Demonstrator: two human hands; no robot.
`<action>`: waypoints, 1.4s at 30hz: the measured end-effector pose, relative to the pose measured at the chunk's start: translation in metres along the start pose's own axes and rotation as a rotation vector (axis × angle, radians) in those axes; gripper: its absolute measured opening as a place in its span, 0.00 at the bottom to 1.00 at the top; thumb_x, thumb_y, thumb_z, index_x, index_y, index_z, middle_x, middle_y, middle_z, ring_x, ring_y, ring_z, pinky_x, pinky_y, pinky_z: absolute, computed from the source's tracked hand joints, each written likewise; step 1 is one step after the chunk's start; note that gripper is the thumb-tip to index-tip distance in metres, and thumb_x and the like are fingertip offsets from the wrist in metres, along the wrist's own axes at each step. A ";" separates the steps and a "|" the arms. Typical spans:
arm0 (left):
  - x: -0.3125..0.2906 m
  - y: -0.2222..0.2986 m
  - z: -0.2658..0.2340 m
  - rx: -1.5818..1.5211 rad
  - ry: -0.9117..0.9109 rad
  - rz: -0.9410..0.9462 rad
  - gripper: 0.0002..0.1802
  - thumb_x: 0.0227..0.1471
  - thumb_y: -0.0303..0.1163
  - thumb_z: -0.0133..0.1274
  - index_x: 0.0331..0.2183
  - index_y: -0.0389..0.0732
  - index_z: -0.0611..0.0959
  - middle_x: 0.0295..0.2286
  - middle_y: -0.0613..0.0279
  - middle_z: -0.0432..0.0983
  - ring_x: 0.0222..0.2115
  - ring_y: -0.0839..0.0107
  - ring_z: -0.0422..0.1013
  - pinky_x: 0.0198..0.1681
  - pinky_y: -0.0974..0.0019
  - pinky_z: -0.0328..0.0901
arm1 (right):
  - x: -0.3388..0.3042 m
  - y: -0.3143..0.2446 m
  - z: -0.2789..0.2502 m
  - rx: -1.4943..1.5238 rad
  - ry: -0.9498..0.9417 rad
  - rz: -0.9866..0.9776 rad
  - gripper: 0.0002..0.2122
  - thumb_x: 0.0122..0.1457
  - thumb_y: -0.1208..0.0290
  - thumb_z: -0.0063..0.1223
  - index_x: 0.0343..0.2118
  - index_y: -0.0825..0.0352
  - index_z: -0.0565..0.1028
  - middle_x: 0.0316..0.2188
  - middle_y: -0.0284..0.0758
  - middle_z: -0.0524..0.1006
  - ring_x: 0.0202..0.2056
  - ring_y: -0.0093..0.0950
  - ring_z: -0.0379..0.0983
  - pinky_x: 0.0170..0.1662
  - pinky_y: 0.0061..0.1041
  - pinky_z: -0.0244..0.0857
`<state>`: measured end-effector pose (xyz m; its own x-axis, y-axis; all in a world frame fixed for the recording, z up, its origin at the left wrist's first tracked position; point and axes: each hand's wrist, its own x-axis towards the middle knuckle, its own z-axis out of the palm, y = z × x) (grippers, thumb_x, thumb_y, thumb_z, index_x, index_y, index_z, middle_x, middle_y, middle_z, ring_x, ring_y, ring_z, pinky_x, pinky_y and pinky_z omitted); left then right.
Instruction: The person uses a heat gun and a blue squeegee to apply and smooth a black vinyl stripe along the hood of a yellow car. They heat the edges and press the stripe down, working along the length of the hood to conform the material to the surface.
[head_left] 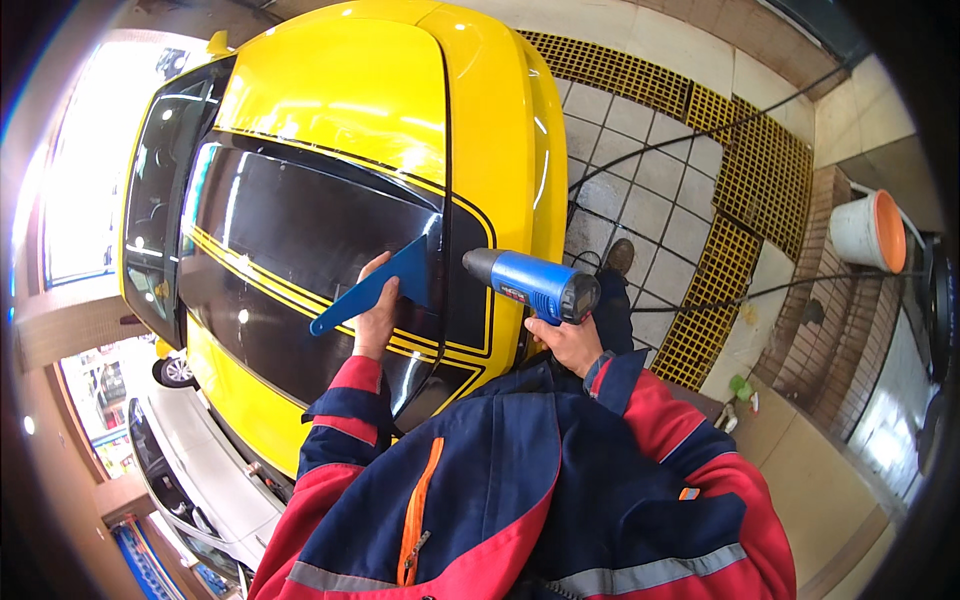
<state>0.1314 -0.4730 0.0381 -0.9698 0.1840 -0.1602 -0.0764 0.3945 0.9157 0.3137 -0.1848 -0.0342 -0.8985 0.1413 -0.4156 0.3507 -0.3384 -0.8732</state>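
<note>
My left hand [377, 310] is closed round a blue squeegee [385, 284], whose wide blade lies over the black film on the yellow car's [340, 60] hood. In my right hand [568, 342] is a blue heat gun [530, 282], gripped by its handle. Its dark nozzle points left toward the front edge of the hood, a short way from the squeegee's blade. Glossy black film [300, 215] with yellow stripes covers the middle of the hood. A dark gap runs along the hood's front edge, between it and the bumper.
Black cables [690, 135] run over the tiled floor [640, 170] and yellow grating [765, 170] on the right. A white bucket with an orange inside [850, 232] stands at the far right. Behind the yellow car, lower left, is a white car [205, 450].
</note>
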 end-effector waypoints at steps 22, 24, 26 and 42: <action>0.025 0.012 0.007 0.026 -0.094 0.024 0.24 0.70 0.39 0.56 0.63 0.46 0.76 0.55 0.54 0.76 0.53 0.62 0.76 0.52 0.59 0.77 | 0.025 0.008 0.001 -0.092 -0.012 -0.048 0.09 0.64 0.68 0.66 0.38 0.69 0.81 0.26 0.31 0.81 0.27 0.20 0.78 0.32 0.23 0.73; 0.028 0.009 0.013 -0.007 -0.097 0.002 0.21 0.68 0.33 0.55 0.61 0.46 0.77 0.52 0.58 0.77 0.51 0.66 0.76 0.53 0.61 0.75 | 0.029 0.009 0.005 -0.076 -0.041 -0.030 0.09 0.63 0.68 0.66 0.37 0.69 0.81 0.26 0.31 0.81 0.27 0.20 0.78 0.32 0.23 0.73; 0.032 0.009 0.020 0.037 -0.137 -0.010 0.21 0.68 0.32 0.55 0.60 0.46 0.78 0.51 0.59 0.78 0.49 0.68 0.76 0.51 0.62 0.75 | 0.032 0.008 0.010 0.022 -0.067 -0.024 0.09 0.64 0.67 0.66 0.37 0.68 0.81 0.26 0.30 0.81 0.27 0.21 0.78 0.32 0.24 0.73; 0.030 0.004 0.040 0.174 -0.196 0.006 0.22 0.68 0.29 0.55 0.61 0.42 0.78 0.51 0.58 0.79 0.47 0.69 0.77 0.49 0.64 0.75 | 0.021 0.017 0.008 0.045 0.044 0.019 0.13 0.62 0.64 0.67 0.42 0.70 0.81 0.26 0.32 0.83 0.24 0.24 0.79 0.31 0.27 0.74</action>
<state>0.1115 -0.4303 0.0223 -0.9054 0.3511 -0.2386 -0.0134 0.5382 0.8427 0.2983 -0.1953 -0.0553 -0.8790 0.1744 -0.4437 0.3547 -0.3826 -0.8531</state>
